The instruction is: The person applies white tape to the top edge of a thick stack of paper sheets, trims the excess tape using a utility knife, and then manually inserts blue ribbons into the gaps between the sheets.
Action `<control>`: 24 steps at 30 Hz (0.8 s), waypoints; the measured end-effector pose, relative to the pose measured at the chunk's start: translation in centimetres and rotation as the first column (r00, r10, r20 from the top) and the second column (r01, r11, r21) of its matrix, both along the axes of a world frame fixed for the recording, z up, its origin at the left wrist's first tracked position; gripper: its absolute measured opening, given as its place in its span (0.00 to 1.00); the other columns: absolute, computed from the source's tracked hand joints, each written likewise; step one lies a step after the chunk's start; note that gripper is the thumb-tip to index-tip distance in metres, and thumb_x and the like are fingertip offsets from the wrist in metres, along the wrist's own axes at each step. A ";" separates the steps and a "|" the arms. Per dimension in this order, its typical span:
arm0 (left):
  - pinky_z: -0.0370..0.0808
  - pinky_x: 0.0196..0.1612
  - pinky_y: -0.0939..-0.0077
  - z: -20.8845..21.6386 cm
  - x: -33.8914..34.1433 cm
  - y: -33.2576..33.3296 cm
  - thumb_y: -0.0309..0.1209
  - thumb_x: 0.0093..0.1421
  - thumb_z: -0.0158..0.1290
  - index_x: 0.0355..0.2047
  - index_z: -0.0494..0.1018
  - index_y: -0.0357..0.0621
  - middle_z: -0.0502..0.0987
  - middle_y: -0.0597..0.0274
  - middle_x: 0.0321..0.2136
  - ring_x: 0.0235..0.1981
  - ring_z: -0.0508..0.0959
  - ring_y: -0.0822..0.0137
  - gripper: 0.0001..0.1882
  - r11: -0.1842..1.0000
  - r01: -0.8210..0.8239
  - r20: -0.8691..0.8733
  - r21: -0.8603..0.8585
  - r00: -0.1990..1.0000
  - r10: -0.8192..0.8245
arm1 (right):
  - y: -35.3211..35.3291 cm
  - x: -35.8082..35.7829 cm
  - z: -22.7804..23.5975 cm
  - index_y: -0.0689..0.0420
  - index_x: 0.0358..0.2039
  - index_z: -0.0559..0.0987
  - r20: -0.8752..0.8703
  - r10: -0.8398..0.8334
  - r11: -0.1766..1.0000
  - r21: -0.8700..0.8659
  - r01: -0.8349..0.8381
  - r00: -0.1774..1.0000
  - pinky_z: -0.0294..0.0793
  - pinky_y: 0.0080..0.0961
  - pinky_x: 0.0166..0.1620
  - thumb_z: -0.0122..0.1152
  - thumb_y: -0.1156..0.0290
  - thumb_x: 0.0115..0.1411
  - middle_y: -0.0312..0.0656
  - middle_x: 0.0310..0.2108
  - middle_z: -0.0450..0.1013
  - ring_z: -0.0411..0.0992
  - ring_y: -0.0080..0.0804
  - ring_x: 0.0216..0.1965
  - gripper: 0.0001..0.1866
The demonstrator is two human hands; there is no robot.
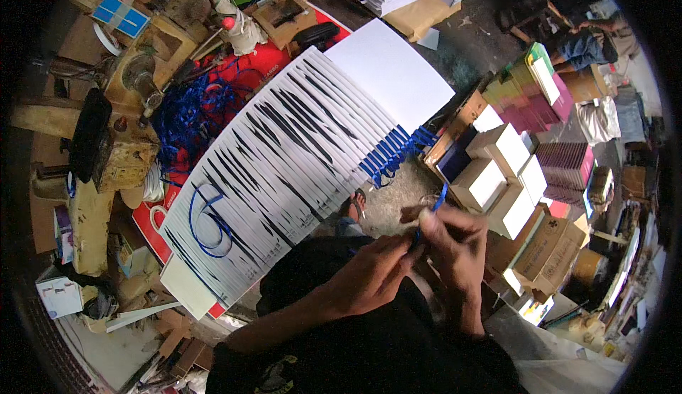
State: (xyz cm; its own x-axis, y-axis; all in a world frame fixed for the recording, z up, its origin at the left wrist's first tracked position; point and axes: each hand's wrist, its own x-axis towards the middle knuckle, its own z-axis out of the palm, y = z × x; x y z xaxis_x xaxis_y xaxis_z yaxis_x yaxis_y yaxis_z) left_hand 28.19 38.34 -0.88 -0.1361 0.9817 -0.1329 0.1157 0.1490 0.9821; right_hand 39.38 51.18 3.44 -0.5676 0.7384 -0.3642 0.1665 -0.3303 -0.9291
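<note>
In front of my body, my two hands meet over my lap. My right hand pinches a narrow blue ribbon, whose end sticks up above the thumb. My left hand is closed against it, fingertips pressed together where a bit of blue shows between the hands. Beyond them lies a long overlapping row of white booklets with dark streaks along their edges. Short blue ribbon tails hang from the row's right end. A loose blue ribbon loop rests on the near left part of the row.
A tangle of blue ribbon sits on a red sheet at left, beside a worn machine. White sheets lie at the row's far end. To the right are white book blocks, a cardboard box and stacked purple books.
</note>
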 end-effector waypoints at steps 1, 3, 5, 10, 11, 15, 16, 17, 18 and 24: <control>0.75 0.49 0.59 -2.7 1.0 -1.1 0.26 0.68 0.50 0.55 0.68 0.31 0.76 0.43 0.44 0.45 0.79 0.49 0.17 0.987 0.131 -0.181 0.088 0.977 -0.114 | 0.6 0.1 -0.2 0.64 0.37 0.86 0.121 -0.027 0.995 -0.089 0.038 0.992 0.72 0.19 0.34 0.68 0.67 0.63 0.40 0.27 0.81 0.75 0.20 0.29 0.12; 0.67 0.62 0.54 -4.0 2.1 -1.5 0.34 0.69 0.50 0.57 0.67 0.31 0.74 0.41 0.51 0.57 0.72 0.47 0.21 0.928 0.369 -0.300 -0.062 0.879 -0.369 | 1.9 -0.4 -2.1 0.64 0.39 0.85 0.077 0.028 0.998 -0.066 -0.022 0.997 0.74 0.20 0.36 0.65 0.69 0.64 0.39 0.29 0.81 0.75 0.21 0.29 0.11; 0.68 0.62 0.55 -5.6 3.1 -3.9 0.36 0.69 0.50 0.59 0.65 0.31 0.73 0.40 0.53 0.58 0.72 0.45 0.24 0.930 0.360 -0.448 -0.071 0.822 -0.352 | 2.3 -1.2 -4.8 0.65 0.39 0.85 0.048 0.139 0.986 0.084 -0.142 0.989 0.70 0.22 0.33 0.66 0.67 0.63 0.40 0.29 0.78 0.72 0.23 0.29 0.12; 0.71 0.59 0.57 -1.3 -2.7 -2.4 0.38 0.69 0.52 0.58 0.69 0.33 0.75 0.40 0.53 0.55 0.75 0.44 0.24 0.870 0.393 -0.326 -0.297 0.815 -0.479 | 2.2 -2.9 -7.1 0.64 0.41 0.84 0.100 0.213 0.976 -0.060 -0.208 0.972 0.71 0.22 0.36 0.69 0.63 0.62 0.39 0.30 0.79 0.73 0.23 0.30 0.16; 0.72 0.57 0.57 0.6 -4.5 -1.0 0.36 0.69 0.51 0.55 0.71 0.33 0.76 0.41 0.51 0.53 0.77 0.47 0.20 0.908 0.318 -0.280 -0.272 0.877 -0.391 | 2.2 -3.0 -7.7 0.64 0.40 0.84 0.140 0.238 0.970 -0.074 -0.230 0.961 0.72 0.22 0.36 0.69 0.62 0.62 0.39 0.30 0.79 0.73 0.23 0.30 0.16; 0.74 0.54 0.59 -0.2 -8.7 -0.2 0.32 0.67 0.54 0.49 0.77 0.39 0.81 0.49 0.44 0.48 0.80 0.53 0.14 0.983 -0.182 -0.451 -0.027 0.880 0.150 | 1.7 -3.1 -10.4 0.65 0.42 0.84 0.057 0.228 0.974 -0.008 -0.228 0.972 0.71 0.20 0.30 0.68 0.64 0.64 0.37 0.24 0.78 0.73 0.20 0.24 0.16; 0.74 0.54 0.60 -0.8 -9.6 0.0 0.31 0.66 0.55 0.49 0.77 0.39 0.80 0.50 0.44 0.48 0.80 0.54 0.14 0.962 -0.256 -0.563 0.093 0.784 0.263 | 1.5 -3.2 -11.2 0.65 0.41 0.84 0.048 0.212 0.977 0.021 -0.213 0.976 0.71 0.19 0.29 0.68 0.64 0.64 0.36 0.23 0.78 0.72 0.20 0.24 0.15; 0.75 0.53 0.62 -1.4 -10.2 0.2 0.28 0.63 0.57 0.46 0.78 0.38 0.81 0.49 0.44 0.47 0.80 0.54 0.12 0.938 -0.301 -0.597 0.170 0.726 0.341 | 1.5 -3.2 -11.5 0.65 0.41 0.84 0.039 0.194 0.979 0.050 -0.196 0.980 0.70 0.19 0.29 0.68 0.64 0.64 0.36 0.23 0.77 0.72 0.19 0.23 0.15; 0.74 0.54 0.63 -1.9 -10.7 0.3 0.27 0.63 0.57 0.47 0.78 0.38 0.81 0.49 0.45 0.48 0.80 0.54 0.12 0.925 -0.307 -0.613 0.222 0.694 0.378 | 1.4 -3.4 -11.5 0.65 0.41 0.84 0.038 0.197 0.979 0.050 -0.199 0.980 0.70 0.19 0.29 0.68 0.64 0.64 0.36 0.23 0.77 0.72 0.19 0.23 0.15; 0.73 0.55 0.62 -4.0 -10.7 2.2 0.27 0.61 0.59 0.46 0.77 0.39 0.79 0.50 0.45 0.49 0.78 0.52 0.13 0.913 -0.301 -0.608 0.277 0.681 0.409 | 1.7 -3.8 -11.1 0.67 0.40 0.84 0.086 0.212 0.976 -0.075 -0.206 0.973 0.77 0.26 0.47 0.68 0.72 0.62 0.43 0.36 0.82 0.79 0.27 0.39 0.11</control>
State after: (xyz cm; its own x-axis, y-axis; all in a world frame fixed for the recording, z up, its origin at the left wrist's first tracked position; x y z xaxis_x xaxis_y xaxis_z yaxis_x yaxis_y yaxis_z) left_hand 17.46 40.59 -4.87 -0.4768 0.8410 0.2556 0.6896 0.1776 0.7021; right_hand 35.61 52.84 -7.68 -0.6682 0.5796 -0.4664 0.3232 -0.3384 -0.8837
